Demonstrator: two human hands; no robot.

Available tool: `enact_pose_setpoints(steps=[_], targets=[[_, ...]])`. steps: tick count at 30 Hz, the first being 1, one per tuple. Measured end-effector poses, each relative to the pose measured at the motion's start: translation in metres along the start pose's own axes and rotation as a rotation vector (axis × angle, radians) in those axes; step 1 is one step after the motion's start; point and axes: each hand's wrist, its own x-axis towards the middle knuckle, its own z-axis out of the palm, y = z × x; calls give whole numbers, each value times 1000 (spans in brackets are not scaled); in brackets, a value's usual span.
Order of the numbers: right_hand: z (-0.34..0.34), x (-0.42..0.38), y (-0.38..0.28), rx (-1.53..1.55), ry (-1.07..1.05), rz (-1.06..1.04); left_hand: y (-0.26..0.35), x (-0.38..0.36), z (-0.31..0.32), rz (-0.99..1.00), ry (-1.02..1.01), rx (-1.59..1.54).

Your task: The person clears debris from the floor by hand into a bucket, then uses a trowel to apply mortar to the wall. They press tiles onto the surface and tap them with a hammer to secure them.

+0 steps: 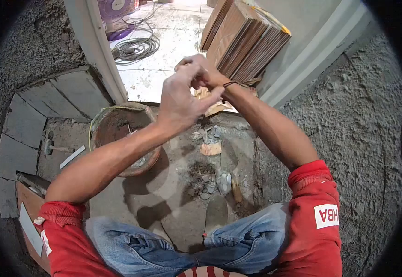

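My left hand (180, 99), grey with dust, is raised in front of the doorway with its thumb stretched out and its fingers bent but apart. Nothing shows in its grasp. Just beyond it, close to its fingers, is my right hand (210, 71), with a thin dark band (229, 84) at the wrist. The left hand covers part of the right hand's fingers, so their grip is hidden. Beneath my left forearm stands a round tub (153, 159) with debris inside. Broken tile pieces (211, 148) and rubble (203, 180) lie on the floor below both hands.
Stacked tiles (251, 44) lean against the wall by the doorway. A coiled cable (137, 50) and purple fan (114, 8) are beyond the threshold. At left are a hammer (49, 147), a pale strip (72, 156) and wall tiles (21, 138). A wooden handle (236, 190) lies near my knees.
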Motion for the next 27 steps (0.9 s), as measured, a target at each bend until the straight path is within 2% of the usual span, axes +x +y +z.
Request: enact_pose_setpoints(steps=[1, 2, 7, 9, 10, 11, 13, 14, 17, 19, 22, 23, 25, 27], targets=[[2, 2, -20, -95, 145, 84, -2, -1, 3, 15, -21, 9], [6, 8, -27, -4, 230, 98, -3, 0, 8, 42, 20, -8], [1, 16, -52, 225, 338, 116, -2, 8, 14, 30, 79, -80], [-5, 13, -65, 345, 417, 100, -2, 9, 14, -121, 35, -100], [-3, 9, -77, 395, 452, 124, 3, 8, 11, -264, -22, -87], [-2, 6, -90, 386, 448, 120, 3, 6, 13, -261, -12, -90], [-1, 5, -105, 400, 445, 52, 2, 4, 17, -467, -133, -381], [0, 3, -111, 437, 414, 38, 0, 3, 19, -501, -179, -525], [-2, 2, -121, 432, 304, -23, 8, 5, 19, -460, -202, -611], [-9, 1, -123, 413, 282, -37, 5, -2, 24, -429, -167, -565], [-17, 3, -127, 215, 244, -199, 9, -8, 25, -290, -243, -359], [-16, 2, -126, 216, 243, -196, 13, -9, 27, -293, -243, -360], [-6, -2, -131, -74, 196, -283, 22, -8, 31, -412, -342, -397], [5, -5, -133, -169, 99, -352, 20, -14, 39, -465, -359, -434]])
